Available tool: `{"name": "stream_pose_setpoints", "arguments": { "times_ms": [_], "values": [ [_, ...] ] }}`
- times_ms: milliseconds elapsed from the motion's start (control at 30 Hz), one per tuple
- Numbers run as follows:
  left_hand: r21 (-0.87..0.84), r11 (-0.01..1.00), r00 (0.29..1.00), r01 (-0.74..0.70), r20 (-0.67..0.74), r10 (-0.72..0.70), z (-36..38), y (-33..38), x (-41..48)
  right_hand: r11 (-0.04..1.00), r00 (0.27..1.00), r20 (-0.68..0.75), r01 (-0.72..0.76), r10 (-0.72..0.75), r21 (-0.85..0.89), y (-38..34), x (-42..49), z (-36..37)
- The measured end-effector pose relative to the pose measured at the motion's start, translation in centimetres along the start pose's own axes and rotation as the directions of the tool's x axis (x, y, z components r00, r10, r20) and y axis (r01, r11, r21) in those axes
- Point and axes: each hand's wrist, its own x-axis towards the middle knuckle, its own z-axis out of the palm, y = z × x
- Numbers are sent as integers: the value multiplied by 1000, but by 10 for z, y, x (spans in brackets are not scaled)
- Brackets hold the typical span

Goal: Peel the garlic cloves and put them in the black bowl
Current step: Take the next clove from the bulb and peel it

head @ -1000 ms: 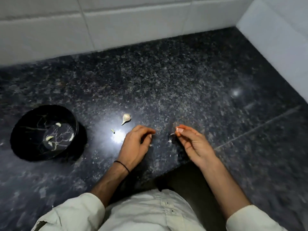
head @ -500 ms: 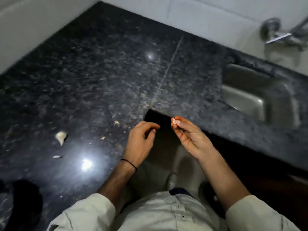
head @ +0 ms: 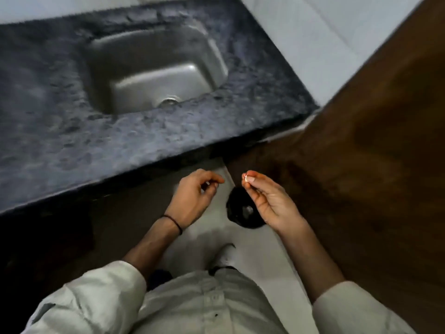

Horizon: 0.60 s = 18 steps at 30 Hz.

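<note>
My right hand (head: 267,201) is held over the floor and pinches a tiny pale scrap of garlic skin (head: 245,176) between thumb and fingertips. To its left, my left hand (head: 195,197) hangs with loosely curled fingers, and I see nothing in it. Both hands are off the dark granite counter (head: 72,145), just in front of its edge. The black bowl and the garlic cloves are out of view.
A steel sink (head: 154,68) is set into the counter at the back. A brown wooden panel (head: 361,141) fills the right side. On the pale floor under my right hand lies a black round object (head: 237,210). White tiled wall is behind.
My view has swung right: the bowl and cloves have left the frame, and the sink and wooden panel have come in. Both hands have moved off the counter, the right still pinching the skin scrap.
</note>
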Motion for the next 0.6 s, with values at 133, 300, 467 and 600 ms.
{"name": "stream_pose_setpoints", "arguments": {
  "times_ms": [133,300,467,600],
  "values": [
    [31,999,973,15,230,-22,69,7,41,999,993,-120,20,-15,41,-17,28,-83],
    [88,994,907,69,409,-99,150,-22,86,999,974,-227,-11,19,37,-4,83,-163],
    [114,980,841,163,504,-199,242,-105,137,998,948,-317,-42,24,-49,41,170,-230],
    [213,961,802,178,534,-267,309,-181,170,985,933,-357,-99,44,-138,94,256,-280]
  ]
}}
